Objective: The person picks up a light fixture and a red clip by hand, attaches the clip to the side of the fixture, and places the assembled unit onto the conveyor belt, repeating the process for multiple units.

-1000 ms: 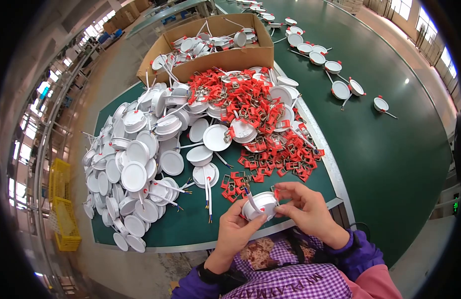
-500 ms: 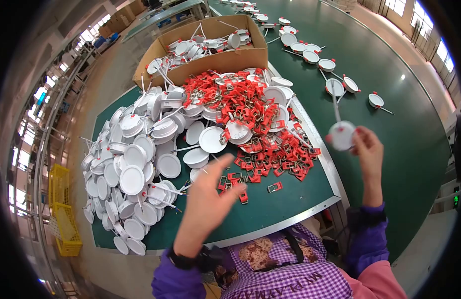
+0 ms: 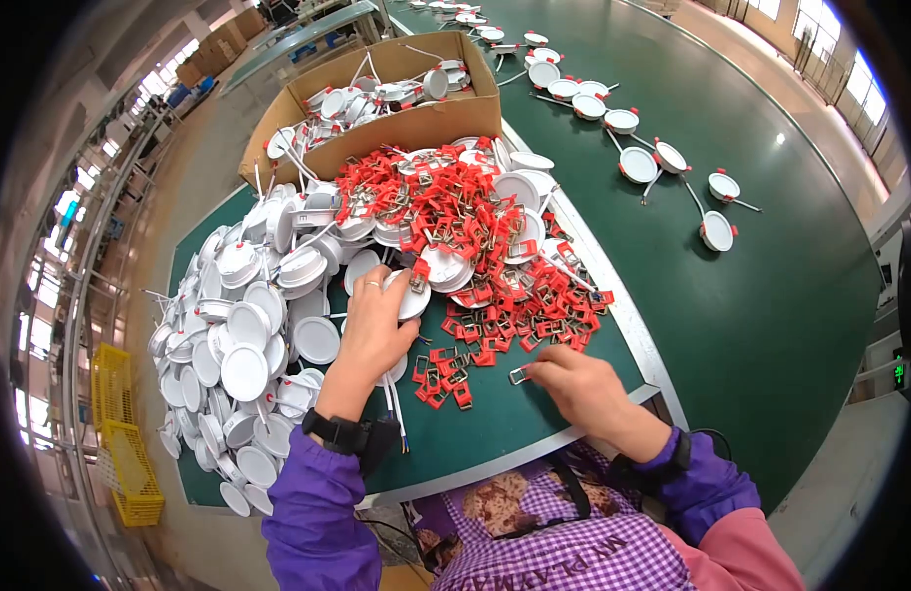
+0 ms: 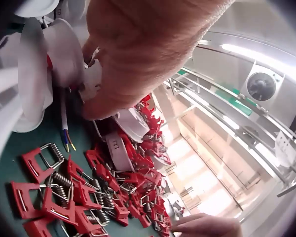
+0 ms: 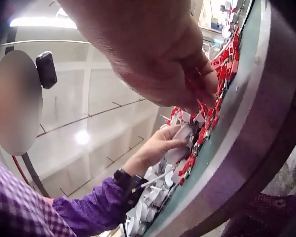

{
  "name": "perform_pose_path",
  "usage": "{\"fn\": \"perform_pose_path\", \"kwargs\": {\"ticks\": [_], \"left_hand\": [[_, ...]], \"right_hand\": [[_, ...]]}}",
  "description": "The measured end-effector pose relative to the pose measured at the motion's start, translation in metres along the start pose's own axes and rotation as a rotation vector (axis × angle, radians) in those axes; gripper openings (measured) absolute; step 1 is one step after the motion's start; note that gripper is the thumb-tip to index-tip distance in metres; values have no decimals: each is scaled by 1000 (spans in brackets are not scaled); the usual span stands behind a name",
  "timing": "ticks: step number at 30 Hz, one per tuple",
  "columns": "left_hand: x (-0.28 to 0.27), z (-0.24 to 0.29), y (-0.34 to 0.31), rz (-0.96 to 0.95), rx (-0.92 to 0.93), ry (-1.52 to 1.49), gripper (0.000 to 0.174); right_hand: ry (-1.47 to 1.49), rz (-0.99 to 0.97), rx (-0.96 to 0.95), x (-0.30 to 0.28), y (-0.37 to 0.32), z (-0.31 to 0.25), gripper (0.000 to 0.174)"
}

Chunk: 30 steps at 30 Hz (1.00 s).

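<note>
My left hand (image 3: 373, 320) grips a white round downlight (image 3: 413, 298) at the near edge of the pile, its fingers over the far side and thumb nearer me. In the right wrist view that downlight (image 5: 185, 134) appears between thumb and fingers. Low over the green table top, my right hand (image 3: 583, 389) pinches a red spring clip (image 3: 519, 375) whose metal wire sticks out to the left. Several loose red spring clips (image 3: 443, 379) lie between the two hands. In the left wrist view a two-wire cable end (image 4: 66, 136) hangs below the left hand.
White downlights (image 3: 245, 372) are heaped on the left, with a mound of red clips (image 3: 455, 207) beside them. Behind stands a cardboard box (image 3: 396, 126) of downlights. Beyond the metal table edge (image 3: 613, 286), a green surface (image 3: 771, 325) carries a row of clipped downlights (image 3: 638, 164).
The downlight that my right hand carried now lies on the green surface at right. That hand has come back to a clip. My left hand has gone from open to gripping another downlight.
</note>
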<state>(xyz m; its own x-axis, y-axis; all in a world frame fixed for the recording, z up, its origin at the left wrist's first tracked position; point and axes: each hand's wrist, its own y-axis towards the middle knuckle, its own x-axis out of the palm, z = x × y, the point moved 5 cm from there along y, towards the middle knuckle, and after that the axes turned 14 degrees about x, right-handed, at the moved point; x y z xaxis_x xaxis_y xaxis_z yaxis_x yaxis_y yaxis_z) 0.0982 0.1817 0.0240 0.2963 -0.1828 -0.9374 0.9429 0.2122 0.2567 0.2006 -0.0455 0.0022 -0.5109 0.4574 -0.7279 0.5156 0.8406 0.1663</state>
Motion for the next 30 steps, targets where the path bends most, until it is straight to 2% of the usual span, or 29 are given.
{"fn": "perform_pose_path", "kwargs": {"ticks": [2, 4, 5, 8, 10, 12, 14, 16, 19, 21, 24, 27, 28, 30], "left_hand": [[-10, 8, -2, -9, 2, -12, 55], [-20, 14, -5, 69, 4, -125, 53], [-23, 16, -6, 72, 5, -125, 53], [-38, 18, -11, 180, -10, -157, 50], [-46, 16, -15, 304, -70, -351, 46], [-52, 21, -15, 322, -81, -391, 42], [-57, 29, -15, 397, -238, -818, 39], [-67, 39, -16, 432, -230, -900, 36], [-84, 56, -20, 633, -231, -1118, 36], [-88, 63, -26, 656, -270, -1218, 36], [-64, 70, -44, 716, -392, -1422, 35], [-14, 87, -64, 671, -579, -1544, 34], [2, 94, -70, 634, -643, -1578, 33], [20, 104, -78, 618, -677, -1635, 33]], "right_hand": [[-88, -44, -42, 12, -2, -6, 13], [-96, -57, -64, 18, -2, -11, 15], [-99, -14, -78, 20, -1, -14, 15], [-230, -52, -24, 31, 3, -15, 16], [-268, -26, -19, 36, 3, -19, 15], [-308, -3, -13, 37, 3, -20, 14], [-392, -62, 66, 41, 4, -16, 9], [-420, -95, 94, 40, 4, -19, 8], [-455, -146, 119, 36, 2, -19, 9], [-460, -166, 112, 33, 0, -19, 10], [-364, -122, 185, 26, 4, -15, 13], [2, 50, 186, 8, 9, -17, 17], [1, 52, 192, 4, 10, -20, 17], [273, 11, 269, -2, 11, -25, 15]]}}
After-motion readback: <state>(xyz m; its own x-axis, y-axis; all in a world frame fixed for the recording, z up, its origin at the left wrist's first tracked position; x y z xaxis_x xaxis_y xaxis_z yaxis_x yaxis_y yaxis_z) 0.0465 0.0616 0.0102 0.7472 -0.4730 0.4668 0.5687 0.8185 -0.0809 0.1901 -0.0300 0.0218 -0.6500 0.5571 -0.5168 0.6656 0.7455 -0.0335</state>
